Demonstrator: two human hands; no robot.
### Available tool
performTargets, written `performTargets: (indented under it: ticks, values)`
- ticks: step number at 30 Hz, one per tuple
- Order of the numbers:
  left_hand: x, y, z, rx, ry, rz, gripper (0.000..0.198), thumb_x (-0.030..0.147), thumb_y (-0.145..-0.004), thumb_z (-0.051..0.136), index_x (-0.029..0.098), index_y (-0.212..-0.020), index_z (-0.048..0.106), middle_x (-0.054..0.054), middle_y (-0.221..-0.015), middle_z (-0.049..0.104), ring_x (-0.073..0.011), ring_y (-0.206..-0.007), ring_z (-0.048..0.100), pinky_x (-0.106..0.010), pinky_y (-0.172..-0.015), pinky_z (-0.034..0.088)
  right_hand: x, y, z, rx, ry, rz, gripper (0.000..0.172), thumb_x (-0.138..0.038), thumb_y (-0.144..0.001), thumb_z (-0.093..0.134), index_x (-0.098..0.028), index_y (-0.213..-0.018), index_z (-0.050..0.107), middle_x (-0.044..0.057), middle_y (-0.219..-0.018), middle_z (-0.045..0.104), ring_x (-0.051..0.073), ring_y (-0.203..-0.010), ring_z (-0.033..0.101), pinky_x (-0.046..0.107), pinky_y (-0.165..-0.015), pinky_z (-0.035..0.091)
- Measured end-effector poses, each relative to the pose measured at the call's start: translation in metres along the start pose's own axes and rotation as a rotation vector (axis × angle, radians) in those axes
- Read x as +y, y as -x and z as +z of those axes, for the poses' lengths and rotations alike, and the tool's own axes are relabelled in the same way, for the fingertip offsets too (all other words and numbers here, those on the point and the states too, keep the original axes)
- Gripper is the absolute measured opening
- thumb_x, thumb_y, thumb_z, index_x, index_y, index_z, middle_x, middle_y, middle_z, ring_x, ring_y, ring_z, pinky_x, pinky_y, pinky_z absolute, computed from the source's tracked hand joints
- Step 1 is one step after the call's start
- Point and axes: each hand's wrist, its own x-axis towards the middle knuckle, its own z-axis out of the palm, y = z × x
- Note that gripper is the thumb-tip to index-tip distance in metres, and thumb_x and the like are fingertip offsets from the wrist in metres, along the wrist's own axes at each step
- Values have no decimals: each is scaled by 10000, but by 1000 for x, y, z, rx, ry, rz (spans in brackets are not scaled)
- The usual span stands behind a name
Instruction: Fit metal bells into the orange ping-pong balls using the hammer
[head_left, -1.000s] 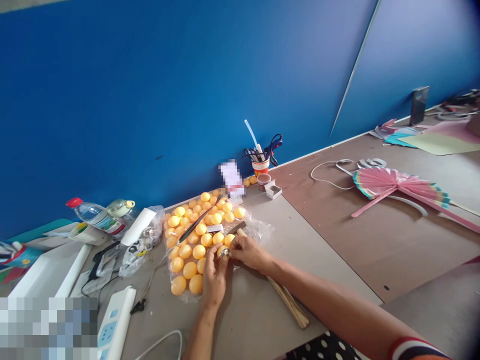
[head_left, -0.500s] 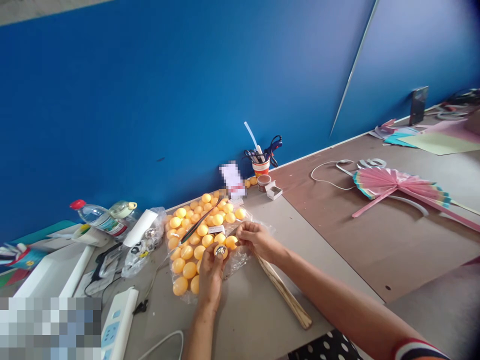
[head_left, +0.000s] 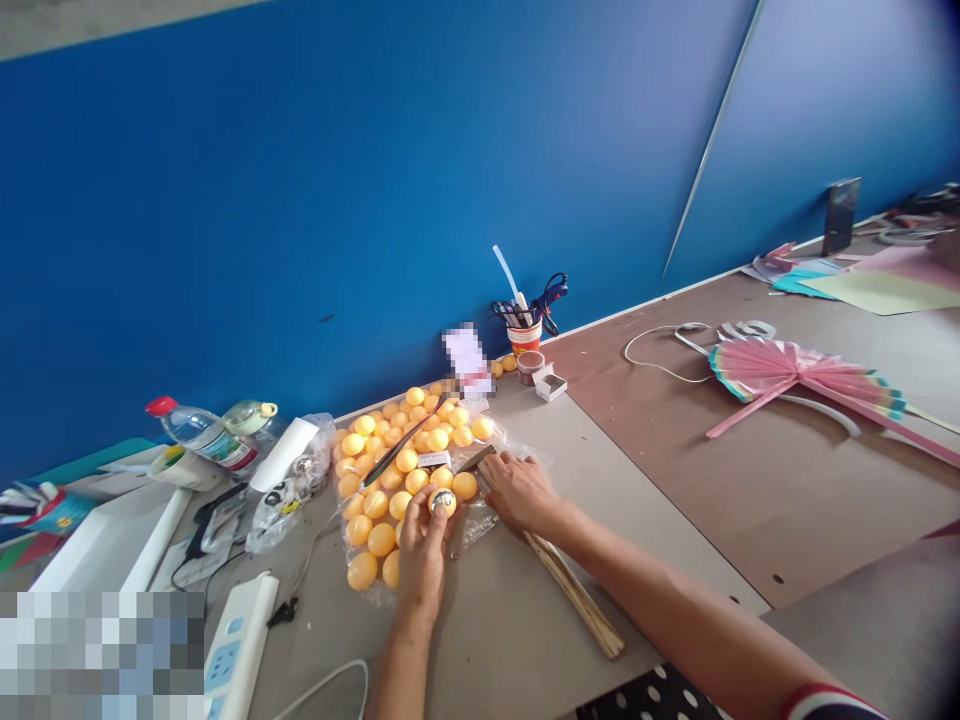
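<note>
Between its thumb and fingers, my left hand (head_left: 424, 545) grips an orange ping-pong ball (head_left: 442, 501) with a silvery, dark-edged patch on top. To its right, my right hand (head_left: 521, 492) lies with curled fingers over the upper part of a bundle of thin wooden sticks (head_left: 574, 592), which slants along the table. A dark flat piece (head_left: 477, 458) shows just beyond those fingertips. Behind both hands sits a clear plastic bag of several orange ping-pong balls (head_left: 381, 540), crossed by a dark strap (head_left: 401, 440). A small white label (head_left: 434, 459) rests among the balls.
Against the blue wall stands a cup of tools (head_left: 524, 337), with a round tub (head_left: 530, 366) and a small open box (head_left: 551, 386) close by. A power strip (head_left: 238, 640) and bottle (head_left: 202, 435) are at left. Rightward lies a pink paper fan (head_left: 795, 370).
My right hand has turned palm-down and settled over the wooden sticks, its fingertips moving off the balls; the dark flat piece now shows. My left hand keeps the ball in about the same place.
</note>
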Motion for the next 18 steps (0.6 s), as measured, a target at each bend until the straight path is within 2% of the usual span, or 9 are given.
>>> performTargets:
  ticks: [7,13,18]
  values:
    - [-1,0,1,14,-30,12,473,427,-699,769,240,-1092,585,-59,-1141,681,-244,-1051,677,-402,-955,524,4,-7,7,41,-72,83,323,-195,-826,506,-120,-1140,515,165,-1110,664,265,-954,631,337,-807,379]
    - [-3,-2,-1,-24,-74,35,475,401,-691,773,232,-1097,594,-67,-1114,689,-229,-1038,678,-367,-949,517,1,-4,5,15,-22,36,351,-290,-805,587,-136,-1116,537,152,-1105,657,291,-984,622,360,-823,380]
    - [-7,-5,-3,-29,-104,44,477,412,-683,775,228,-1087,602,-65,-1100,687,-218,-1003,684,-354,-936,519,0,-5,7,27,-30,50,294,-201,-813,529,-131,-1098,539,157,-1080,656,273,-964,624,354,-816,376]
